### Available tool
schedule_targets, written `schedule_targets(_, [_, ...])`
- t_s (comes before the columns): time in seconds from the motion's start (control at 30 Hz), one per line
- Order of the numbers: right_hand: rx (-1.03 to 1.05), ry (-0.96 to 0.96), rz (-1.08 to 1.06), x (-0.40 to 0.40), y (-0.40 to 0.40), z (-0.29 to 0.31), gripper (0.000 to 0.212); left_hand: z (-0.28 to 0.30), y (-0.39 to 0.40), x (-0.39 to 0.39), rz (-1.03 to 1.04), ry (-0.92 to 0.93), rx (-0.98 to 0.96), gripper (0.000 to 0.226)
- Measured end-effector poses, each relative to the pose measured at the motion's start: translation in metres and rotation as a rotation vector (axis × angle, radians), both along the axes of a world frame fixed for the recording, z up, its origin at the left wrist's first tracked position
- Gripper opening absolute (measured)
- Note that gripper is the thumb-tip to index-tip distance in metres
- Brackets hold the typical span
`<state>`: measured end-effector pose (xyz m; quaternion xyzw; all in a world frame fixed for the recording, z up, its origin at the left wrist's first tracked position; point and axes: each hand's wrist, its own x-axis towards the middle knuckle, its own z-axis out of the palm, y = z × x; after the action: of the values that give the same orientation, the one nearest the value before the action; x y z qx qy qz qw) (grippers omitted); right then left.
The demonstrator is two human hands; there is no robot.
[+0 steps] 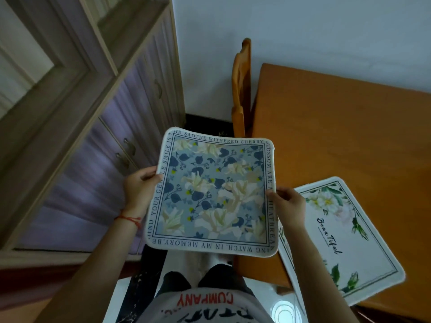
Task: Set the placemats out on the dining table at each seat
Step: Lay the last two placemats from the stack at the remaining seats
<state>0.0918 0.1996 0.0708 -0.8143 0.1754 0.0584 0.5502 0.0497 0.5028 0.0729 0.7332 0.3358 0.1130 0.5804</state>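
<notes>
One white mat (338, 238) already lay on the table (338, 127); its far seat by the chair (240, 89) stood bare. I held the blue mat (212, 192) beside the table, left hand (140, 190) and right hand (289, 203) pinching its edges.

The blue flowered placemat (211, 192) looks like matt cloth with a soft, slightly fuzzy white border. The white placemat (338, 238) at the near edge of the surface (338, 127) has the same matt, woven look. The surface is orange wood, smooth with a dull sheen. The chair (240, 89) is glossier varnished wood. The cabinet handles (127, 145) look metal.
</notes>
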Motion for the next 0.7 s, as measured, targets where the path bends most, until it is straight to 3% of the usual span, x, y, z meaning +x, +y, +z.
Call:
schedule_targets(0.37, [0.142, -0.055, -0.094, 0.061, 0.012, 0.041, 0.007, 0.040, 0.016, 0.085, -0.079, -0.130, -0.031, 0.032])
schedule_targets(0.7, [0.176, -0.128, -0.271, 0.109, 0.047, 0.057, 0.005, 0.060, 0.052, 0.194, -0.308, -0.153, -0.059, 0.033])
